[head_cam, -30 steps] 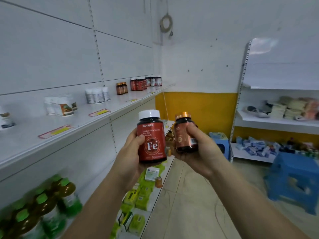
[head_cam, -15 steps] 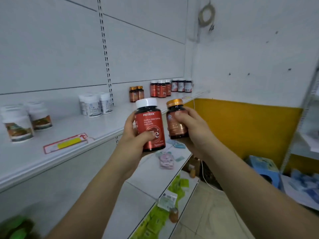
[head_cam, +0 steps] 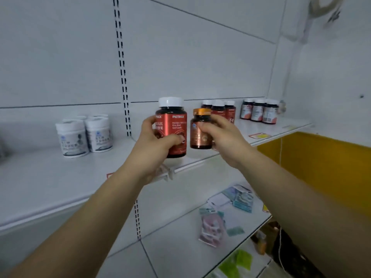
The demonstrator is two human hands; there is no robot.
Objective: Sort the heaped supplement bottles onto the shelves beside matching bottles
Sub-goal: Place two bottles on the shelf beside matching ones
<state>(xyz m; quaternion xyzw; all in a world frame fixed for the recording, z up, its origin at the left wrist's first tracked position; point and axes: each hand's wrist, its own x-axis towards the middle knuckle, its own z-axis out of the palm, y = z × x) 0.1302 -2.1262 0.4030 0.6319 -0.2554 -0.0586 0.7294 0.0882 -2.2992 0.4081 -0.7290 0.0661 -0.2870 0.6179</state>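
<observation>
Both hands (head_cam: 158,145) raised bottles (head_cam: 171,127) nearer shelf (head_cam: 60,177)

Both hands are moving up and forward toward the upper shelf (head_cam: 200,159): left hand (head_cam: 154,145) is carrying the red bottle (head_cam: 172,127), right hand (head_cam: 226,137) the copper bottle (head_cam: 200,130), now closing on the matching red bottles (head_cam: 219,111).

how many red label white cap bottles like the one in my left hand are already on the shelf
3: the red-label bottles stand in a tight row at the back of the upper shelf, just behind your right hand. More may be hidden behind your hands.
</observation>
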